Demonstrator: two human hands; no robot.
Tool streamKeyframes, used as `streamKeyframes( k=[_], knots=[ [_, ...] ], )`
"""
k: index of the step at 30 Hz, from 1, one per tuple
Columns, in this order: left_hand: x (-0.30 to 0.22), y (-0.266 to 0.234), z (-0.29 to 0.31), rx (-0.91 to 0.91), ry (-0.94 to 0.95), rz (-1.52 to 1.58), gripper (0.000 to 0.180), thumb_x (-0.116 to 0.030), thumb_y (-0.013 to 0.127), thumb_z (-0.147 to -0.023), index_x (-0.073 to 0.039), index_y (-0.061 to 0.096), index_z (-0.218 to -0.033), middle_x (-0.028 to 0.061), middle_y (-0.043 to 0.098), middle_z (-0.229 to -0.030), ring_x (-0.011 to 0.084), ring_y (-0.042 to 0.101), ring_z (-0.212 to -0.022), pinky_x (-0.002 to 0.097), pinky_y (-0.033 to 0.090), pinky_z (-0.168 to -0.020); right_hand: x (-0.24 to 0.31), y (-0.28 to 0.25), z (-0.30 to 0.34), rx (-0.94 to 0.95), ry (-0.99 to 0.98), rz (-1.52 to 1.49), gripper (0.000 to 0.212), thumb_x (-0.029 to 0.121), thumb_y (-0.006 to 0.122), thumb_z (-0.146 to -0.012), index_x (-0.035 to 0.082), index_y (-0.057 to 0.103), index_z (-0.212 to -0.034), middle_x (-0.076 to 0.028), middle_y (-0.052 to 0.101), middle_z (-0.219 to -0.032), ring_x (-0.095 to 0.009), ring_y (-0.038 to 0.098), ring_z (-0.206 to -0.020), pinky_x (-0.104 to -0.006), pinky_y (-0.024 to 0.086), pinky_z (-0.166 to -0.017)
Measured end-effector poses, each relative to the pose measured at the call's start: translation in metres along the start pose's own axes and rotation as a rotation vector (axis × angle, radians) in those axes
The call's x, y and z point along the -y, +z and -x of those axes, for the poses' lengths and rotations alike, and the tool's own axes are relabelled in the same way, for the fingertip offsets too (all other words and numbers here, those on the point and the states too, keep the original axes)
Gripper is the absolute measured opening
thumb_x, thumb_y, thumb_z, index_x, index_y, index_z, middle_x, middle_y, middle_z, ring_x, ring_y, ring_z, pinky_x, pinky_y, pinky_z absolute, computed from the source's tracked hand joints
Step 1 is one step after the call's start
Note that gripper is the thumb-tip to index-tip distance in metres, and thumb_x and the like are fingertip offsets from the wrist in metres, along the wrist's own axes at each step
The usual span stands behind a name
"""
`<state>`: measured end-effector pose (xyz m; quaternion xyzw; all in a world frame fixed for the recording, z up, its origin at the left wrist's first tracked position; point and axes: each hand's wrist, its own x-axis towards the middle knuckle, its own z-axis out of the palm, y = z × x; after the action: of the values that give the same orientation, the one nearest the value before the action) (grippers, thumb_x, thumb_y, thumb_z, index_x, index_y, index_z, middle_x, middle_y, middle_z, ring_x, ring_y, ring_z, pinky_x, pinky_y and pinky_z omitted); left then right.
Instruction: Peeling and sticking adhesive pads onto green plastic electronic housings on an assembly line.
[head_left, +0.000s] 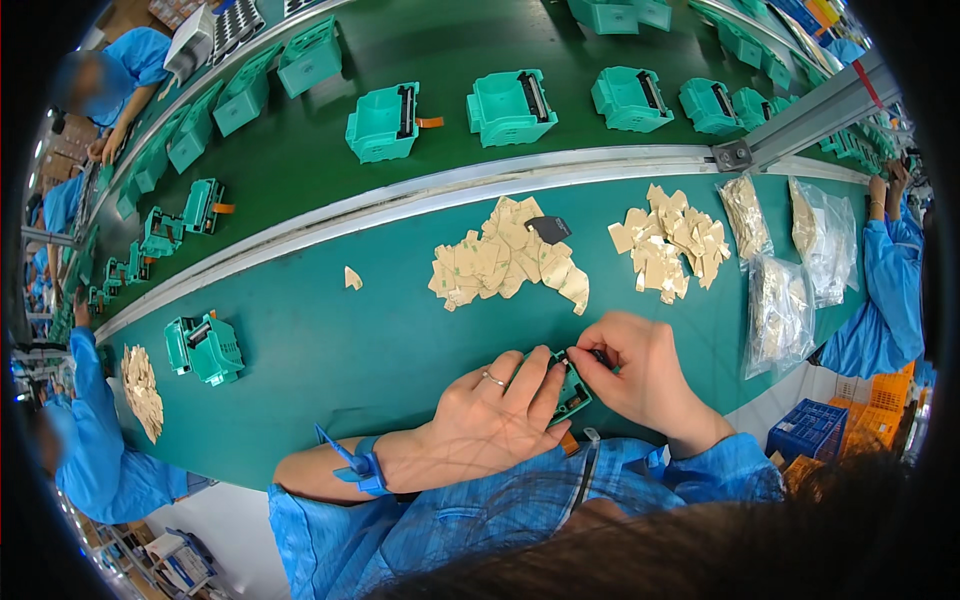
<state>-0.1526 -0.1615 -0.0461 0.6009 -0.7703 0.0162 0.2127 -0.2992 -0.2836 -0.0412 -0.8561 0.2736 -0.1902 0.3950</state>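
Close to my body, at the near edge of the bench, a small green plastic housing (572,398) with dark parts inside is gripped by my left hand (490,405), whose fingers wrap over its left side. My right hand (635,370) is closed in a pinch at the housing's upper right edge. Something small and dark shows at those fingertips, too hidden to name. An orange flat cable (569,442) sticks out below the housing. Beyond my hands lies a pile of thin beige cut pieces (490,262), with a black flat piece (549,229) on top.
A second beige pile (675,240) and clear plastic bags (780,312) of pieces lie to the right. Two green housings (205,347) and more beige pieces (141,393) are at the left. Behind a metal rail (400,192), green housings (512,107) line a belt. Co-workers sit at both sides.
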Motion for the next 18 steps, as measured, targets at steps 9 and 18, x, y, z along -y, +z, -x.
streamKeyframes(
  k=[9,18],
  knots=[
    [-0.002,-0.002,-0.005,0.037,-0.003,-0.024,0.048,-0.037,0.07,-0.066,-0.006,0.065,-0.101,0.0122,0.057,-0.106,0.0194,0.055,-0.082,0.0226,0.048,-0.05,-0.014,-0.005,-0.004,0.068,0.194,-0.073,0.013,0.011,0.069,-0.075,0.002,0.06,-0.075,-0.01,0.061,-0.061,-0.022,0.06,-0.051,-0.0298,0.046,-0.048],
    [-0.002,-0.01,-0.009,-0.02,0.012,-0.037,0.047,-0.033,0.073,-0.062,-0.007,0.065,-0.1,0.0107,0.058,-0.107,0.0214,0.056,-0.083,0.0246,0.048,-0.052,-0.014,-0.027,0.001,0.092,0.234,-0.207,0.026,0.024,0.07,-0.078,0.001,0.058,-0.07,-0.006,0.057,-0.054,-0.014,0.055,-0.046,-0.0276,0.041,-0.043]
  ],
)
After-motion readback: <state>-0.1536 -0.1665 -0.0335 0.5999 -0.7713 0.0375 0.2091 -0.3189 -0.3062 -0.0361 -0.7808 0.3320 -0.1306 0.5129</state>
